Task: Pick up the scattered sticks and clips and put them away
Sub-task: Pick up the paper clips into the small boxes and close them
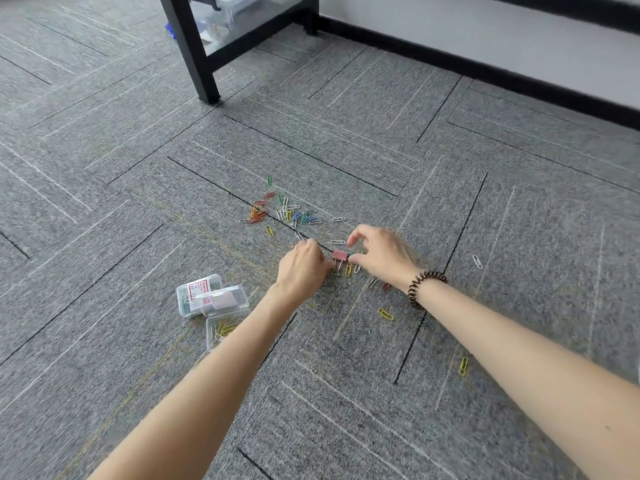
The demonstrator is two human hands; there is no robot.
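Stage: early, I reckon | left hand curled beside small pink metal binder clip on grey carpet floor, grip hidden | right hand spread over it | clear plastic boxes hold few | coloured wire paper clips mostly scattered

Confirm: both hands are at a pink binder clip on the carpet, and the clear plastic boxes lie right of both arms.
Wrong side. The head view shows the clear plastic boxes left of both arms; left hand and right hand are at the pink binder clip on the carpet.
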